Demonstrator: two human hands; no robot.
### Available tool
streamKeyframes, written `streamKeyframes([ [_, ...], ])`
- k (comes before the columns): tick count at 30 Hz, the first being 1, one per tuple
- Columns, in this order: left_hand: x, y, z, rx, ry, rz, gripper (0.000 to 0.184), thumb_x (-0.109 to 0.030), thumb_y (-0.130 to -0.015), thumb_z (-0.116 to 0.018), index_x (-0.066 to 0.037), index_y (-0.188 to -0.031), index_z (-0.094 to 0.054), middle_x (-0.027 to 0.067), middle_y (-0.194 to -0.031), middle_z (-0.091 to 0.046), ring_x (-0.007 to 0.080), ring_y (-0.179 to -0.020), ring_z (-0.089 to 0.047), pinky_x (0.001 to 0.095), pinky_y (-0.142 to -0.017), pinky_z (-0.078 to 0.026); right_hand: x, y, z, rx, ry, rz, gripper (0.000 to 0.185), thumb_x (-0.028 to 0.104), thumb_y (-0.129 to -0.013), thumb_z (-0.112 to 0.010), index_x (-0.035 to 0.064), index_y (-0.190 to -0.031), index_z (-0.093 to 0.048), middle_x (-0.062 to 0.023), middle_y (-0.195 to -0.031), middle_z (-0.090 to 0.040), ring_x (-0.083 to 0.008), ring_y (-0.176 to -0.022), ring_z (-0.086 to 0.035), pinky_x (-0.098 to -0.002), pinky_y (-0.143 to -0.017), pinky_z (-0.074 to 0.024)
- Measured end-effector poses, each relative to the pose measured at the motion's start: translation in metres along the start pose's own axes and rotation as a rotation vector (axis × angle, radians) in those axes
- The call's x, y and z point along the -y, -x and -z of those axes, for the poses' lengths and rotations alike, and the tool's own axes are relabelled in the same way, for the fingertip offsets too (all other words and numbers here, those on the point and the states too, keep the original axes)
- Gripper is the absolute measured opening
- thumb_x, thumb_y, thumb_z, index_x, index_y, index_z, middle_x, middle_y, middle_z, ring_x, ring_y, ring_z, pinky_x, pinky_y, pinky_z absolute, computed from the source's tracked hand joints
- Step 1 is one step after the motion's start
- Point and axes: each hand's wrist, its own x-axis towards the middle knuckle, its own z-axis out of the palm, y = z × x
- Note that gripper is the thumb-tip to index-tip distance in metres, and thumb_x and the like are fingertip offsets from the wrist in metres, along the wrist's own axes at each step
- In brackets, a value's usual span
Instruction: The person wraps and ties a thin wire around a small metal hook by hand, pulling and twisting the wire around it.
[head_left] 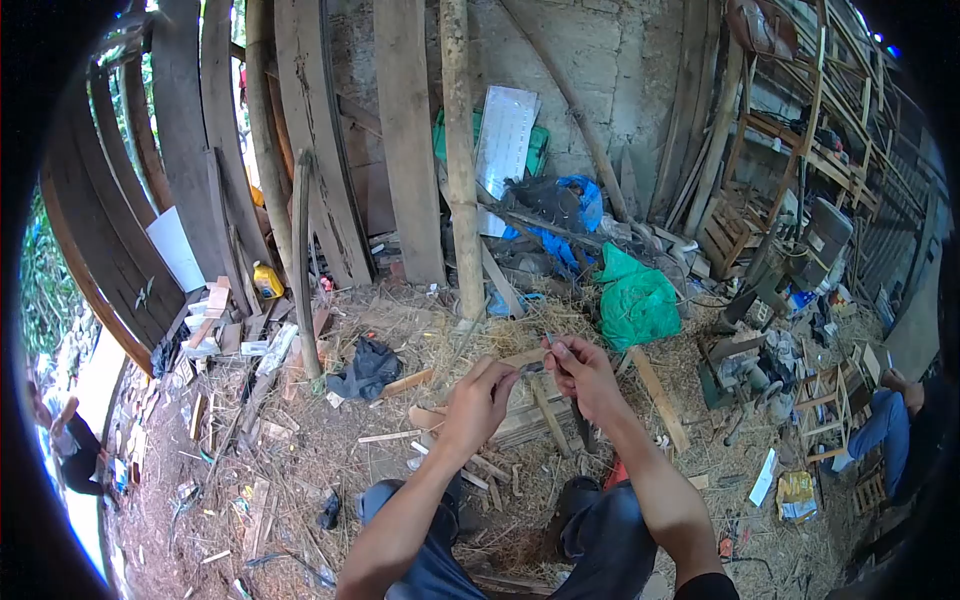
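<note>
Head view, left hand (478,400) and right hand (588,382) pinching small dark piece (533,367), wooden post (461,170) ahead, green bag (641,308) beyond

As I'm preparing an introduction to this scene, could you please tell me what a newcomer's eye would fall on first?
Probably the bright green bag, just right of the central pole. Next might come the left hand and right hand, close together near the middle with a small dark piece between them, then the yellow bottle at left.
</note>
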Motion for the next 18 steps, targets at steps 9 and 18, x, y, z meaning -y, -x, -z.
streamKeyframes([
  [9,0.006,0.01,0.01,-0.003,-0.071,0.026,0.004,-0.006,-0.082,-0.06,-0.003,-0.086,-0.06,0.0128,-0.079,-0.056,0.034,-0.07,-0.06,0.0405,-0.057,-0.047,0.008,-0.02,0.075,-0.337,-0.114,0.04,0.021,0.021,-0.091,-0.056,0.0045,-0.104,-0.059,0.0027,-0.072,-0.056,-0.003,-0.046,-0.035,-0.0181,-0.041,-0.0264],
  [18,0.0,0.004,-0.001,0.021,-0.104,-0.023,0.006,-0.003,-0.08,-0.062,0.0,-0.085,-0.062,0.0135,-0.074,-0.054,0.0299,-0.064,-0.057,0.036,-0.056,-0.043,0.001,0.003,0.006,-0.023,0.048,-0.019,0.027,0.024,-0.089,-0.059,0.0046,-0.108,-0.059,0.0015,-0.074,-0.058,-0.0028,-0.048,-0.036,-0.018,-0.042,-0.0274],
])
